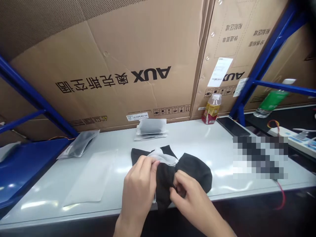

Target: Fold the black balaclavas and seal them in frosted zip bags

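1. Where the bench (187, 138) meets its front edge, the left hand (139, 179) pinches a pale grey panel (161, 156) between thumb and fingertips, at the border of a black fabric piece (195, 171); the other fingers are bent behind.
2. The right hand (189, 194), its fingers curled towards the thumb, grips the black fabric near its middle; the exact contact is partly hidden by the knuckles.
3. The black fabric piece lies between and just beyond the hands, its lowest part reaching the front edge. State of work, as judged: the pale panel is set against the fabric, but the piece is bunched, neither flat nor folded, so the handling appears unfinished.
4. To the left, a flat frosted sleeve (89, 181) lies apart from the hands, apparently without contents.
5. Farther back rest a frosted pouch (81, 144) and a small stack of frosted pouches (151, 126); their grey tone suggests dark contents, hence pouches already filled.
6. At the rear right stand a red-and-yellow drink bottle (211, 110) and, near it, a dark smartphone (233, 126) lying flat.
7. Behind all, a large AUX carton (123, 49) with inverted print forms the background.
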Tool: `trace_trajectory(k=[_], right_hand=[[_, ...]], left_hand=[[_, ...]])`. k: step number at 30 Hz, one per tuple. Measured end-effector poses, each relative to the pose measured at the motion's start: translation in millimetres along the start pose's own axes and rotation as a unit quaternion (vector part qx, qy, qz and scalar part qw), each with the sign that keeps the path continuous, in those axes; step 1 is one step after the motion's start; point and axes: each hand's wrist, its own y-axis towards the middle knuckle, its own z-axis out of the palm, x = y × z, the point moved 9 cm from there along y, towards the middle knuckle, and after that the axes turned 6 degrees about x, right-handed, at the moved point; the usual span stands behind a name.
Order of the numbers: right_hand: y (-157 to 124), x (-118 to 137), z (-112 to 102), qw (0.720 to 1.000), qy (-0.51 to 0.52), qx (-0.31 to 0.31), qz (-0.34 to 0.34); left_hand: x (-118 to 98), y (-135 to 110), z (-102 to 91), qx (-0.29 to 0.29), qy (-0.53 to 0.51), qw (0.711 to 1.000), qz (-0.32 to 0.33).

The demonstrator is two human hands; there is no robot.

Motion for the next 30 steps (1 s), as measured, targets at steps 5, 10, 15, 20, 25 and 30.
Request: trace_trajectory(k=[5,10,15,20,25,30], right_hand=[[2,4,-1,1.000,0.024,0.006,0.010],[1,0,-14,0.991,0.114,-0.051,-0.047],[-2,-14,-37,0.970,0.197,-0.123,-0.071],[-8,-22,-47,0.922,0.354,-0.152,-0.031],[-16,-43,-49,0.830,0.531,-0.145,0.086],[-23,-61,-65,0.803,0.539,-0.215,0.139]], left_hand=[[8,-4,-12.7,-0.041,-0.015,0.999,-0.019],[21,-7,21.7,0.125,-0.088,0.988,-0.025],[65,-21,49.2,0.177,-0.114,0.954,-0.213],[62,-18,51.3,0.172,-0.190,0.940,-0.224],[86,-7,2.4,0.089,-0.133,0.962,-0.220],[163,-19,-92.4,-0.030,0.033,0.954,-0.297]])
